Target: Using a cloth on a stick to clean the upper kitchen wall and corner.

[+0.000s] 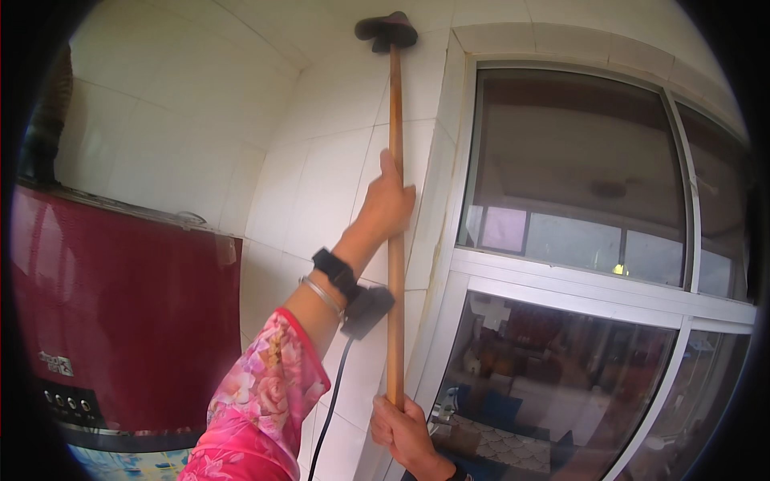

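A long wooden pole (395, 264) stands nearly upright in front of me, with a dark, lumpy head (388, 30) at its top end. That head meets the upper tiled wall or sits very close to it; its material is too blurred to tell. My left hand (388, 201) grips the pole around its middle, the thumb pointing up along the wood. Lower down, my right hand (403, 427) is closed around the bottom part of the pole. On my left wrist are a black strap (335, 273) and a silver bangle (323, 294).
White tiles (337, 162) cover the wall. To the left hangs a dark red range hood (126, 312) with buttons along its lower edge. A white-framed glass window (571, 162) fills the right side. From a black box (368, 312) near my left wrist, a cable (332, 403) runs down.
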Tool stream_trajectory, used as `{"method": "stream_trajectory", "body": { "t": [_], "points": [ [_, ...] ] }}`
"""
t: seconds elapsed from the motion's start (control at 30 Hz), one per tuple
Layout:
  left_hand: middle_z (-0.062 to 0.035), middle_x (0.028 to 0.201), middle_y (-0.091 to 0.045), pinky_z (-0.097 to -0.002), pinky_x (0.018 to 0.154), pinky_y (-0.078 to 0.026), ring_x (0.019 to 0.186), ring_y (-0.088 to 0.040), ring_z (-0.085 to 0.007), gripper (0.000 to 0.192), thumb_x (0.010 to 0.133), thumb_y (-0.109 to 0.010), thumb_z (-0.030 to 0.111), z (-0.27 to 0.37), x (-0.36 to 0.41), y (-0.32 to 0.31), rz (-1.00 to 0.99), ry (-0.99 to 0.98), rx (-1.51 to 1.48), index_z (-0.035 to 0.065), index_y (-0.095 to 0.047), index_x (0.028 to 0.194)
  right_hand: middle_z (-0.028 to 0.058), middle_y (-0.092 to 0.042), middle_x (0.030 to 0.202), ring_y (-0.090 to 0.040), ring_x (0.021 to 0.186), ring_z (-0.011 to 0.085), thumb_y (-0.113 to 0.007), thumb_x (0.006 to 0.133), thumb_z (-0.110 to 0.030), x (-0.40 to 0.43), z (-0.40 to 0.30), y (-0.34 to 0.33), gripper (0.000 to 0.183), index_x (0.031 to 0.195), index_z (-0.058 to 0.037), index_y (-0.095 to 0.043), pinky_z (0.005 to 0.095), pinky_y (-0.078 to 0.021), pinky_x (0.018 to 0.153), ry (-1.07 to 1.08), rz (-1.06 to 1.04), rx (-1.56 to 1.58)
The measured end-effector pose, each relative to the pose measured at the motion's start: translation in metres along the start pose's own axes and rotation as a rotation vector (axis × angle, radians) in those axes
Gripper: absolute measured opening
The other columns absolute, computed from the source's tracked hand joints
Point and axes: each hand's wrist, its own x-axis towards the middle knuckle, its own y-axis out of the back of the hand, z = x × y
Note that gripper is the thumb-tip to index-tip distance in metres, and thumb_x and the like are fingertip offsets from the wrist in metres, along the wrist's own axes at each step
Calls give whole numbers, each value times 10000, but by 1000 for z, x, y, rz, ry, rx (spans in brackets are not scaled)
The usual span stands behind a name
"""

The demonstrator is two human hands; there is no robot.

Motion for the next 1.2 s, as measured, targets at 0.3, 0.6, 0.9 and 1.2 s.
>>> {"method": "stream_trajectory", "body": {
  "t": [0.3, 0.6, 0.9, 1.2],
  "points": [
    [-190, 705, -576, -352, 452, -487, 474, -560, -253, 762, 863, -448, 86, -74, -201, -61, -84, 144, -257, 72, 105, 1386, -5, -357, 422, -330, 360, 111, -565, 882, -166, -106, 151, 60, 348, 555, -126, -454, 279, -287, 373, -271, 350, -146],
    [-296, 871, -577, -434, 622, -500, 724, -604, -404, 751, 855, -488, 141, -76, -45, -15, 167, -157, 136, 29, 32, 1385, -29, -376, 492, -353, 386, 83, -486, 933, -215, -30, 46, 0, 228, 732, -116, -443, 240, -292, 372, -77, -119, 96],
    [-329, 968, -549, -384, 560, -522, 663, -611, -364, 767, 835, -564, 285, 27, 22, 43, -48, -77, 130, -99, -68, 1275, 15, -373, 604, -349, 448, 111, -374, 960, -243, 8, -23, -36, 188, 897, -79, -441, 263, -294, 420, 54, -344, 354],
    [-357, 1326, -282, -390, 931, -412, 1140, -467, -389, 958, 849, -569, 340, -39, -61, 9, -153, -175, 35, -39, 147, 1360, -24, -379, 554, -367, 417, 74, -459, 940, -179, -34, 71, -19, 116, 854, -102, -453, 198, -302, 373, 30, -73, 285]
  ]
}}
